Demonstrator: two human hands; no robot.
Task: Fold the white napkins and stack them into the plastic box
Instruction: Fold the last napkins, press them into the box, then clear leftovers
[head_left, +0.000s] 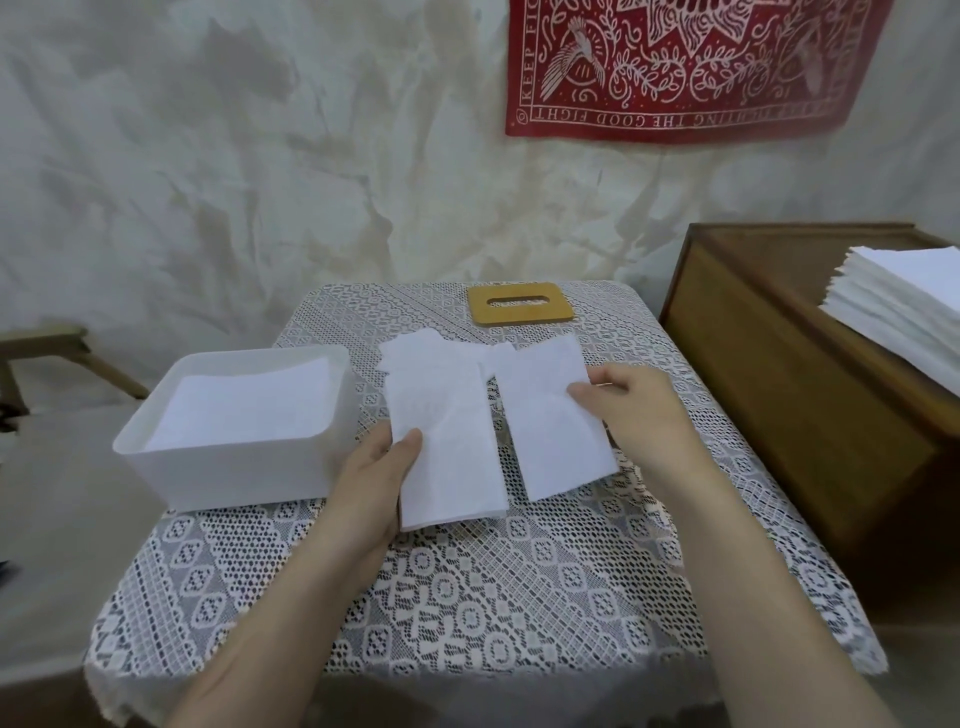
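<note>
The person is standing over a small table draped in a lace tablecloth (467, 597), both bare arms reaching forward. The left hand (379, 467) is pinching a folded white napkin (447, 441), thumb lying on top near its left edge and fingers hidden underneath, so the strip is lifting slightly off the cloth. The right hand (628, 410) is gripping a second napkin (550, 421) at its right edge, thumb pressing on top, the rest of the fingers curled behind. The two strips are lying side by side at the centre of the table, with a narrow gap showing lace between them lower down and their far ends seeming to meet or overlap at about 12 o'clock; I cannot tell whether they are one sheet or two.

At 9 o'clock from the hands, the translucent plastic box (234, 467) is sitting on the table's left edge, holding a stack of folded napkins (244, 405) well up its walls. At 12 o'clock, near the far edge, a flat wooden lid (519, 304) with a slot is lying on the cloth. At 3 o'clock a wooden cabinet (779, 395) is standing beside the table, bearing a tall pile of unfolded napkins (904, 306). A red printed banner (675, 67) is hanging on the wall at 1 o'clock.
</note>
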